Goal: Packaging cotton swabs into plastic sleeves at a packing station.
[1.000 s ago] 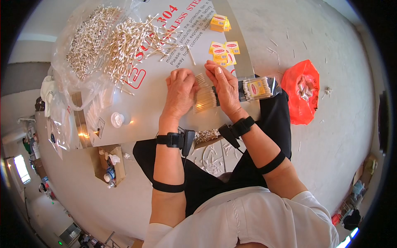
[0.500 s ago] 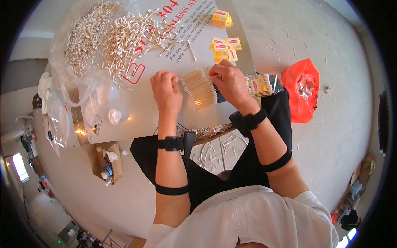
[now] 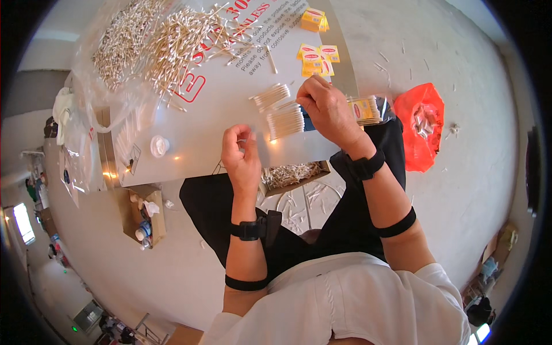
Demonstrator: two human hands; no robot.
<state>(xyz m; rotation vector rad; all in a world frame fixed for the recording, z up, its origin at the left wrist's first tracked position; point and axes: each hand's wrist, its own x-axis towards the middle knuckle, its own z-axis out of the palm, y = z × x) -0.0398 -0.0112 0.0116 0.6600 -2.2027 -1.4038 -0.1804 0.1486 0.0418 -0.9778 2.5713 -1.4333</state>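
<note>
My left hand (image 3: 240,155) is just over the table's near part, left of the cotton swabs and apart from them. Its fingers curl toward the thumb; whatever may be between them is too small to tell. My right hand (image 3: 330,112) is at the right end of the swabs, fingers bent in and fingertips partly hidden. Two side-by-side groups of cotton swabs lie there: a farther group (image 3: 270,96) and a nearer one (image 3: 286,121). Right of my right hand, a clear pack of swabs with a yellow card (image 3: 364,109) lies at the table's edge.
A loose heap of swabs (image 3: 184,49) spills from a clear plastic bag (image 3: 86,75) at far left. Yellow cards (image 3: 313,57) lie at the far right edge. A white round tub (image 3: 159,146) stands left. Below are a swab-filled box (image 3: 293,173) and a red bag (image 3: 422,152).
My left hand has drawn back toward me, away from the swabs. The swabs, earlier one slanted row, now show as two groups. My right hand has shifted slightly right.
</note>
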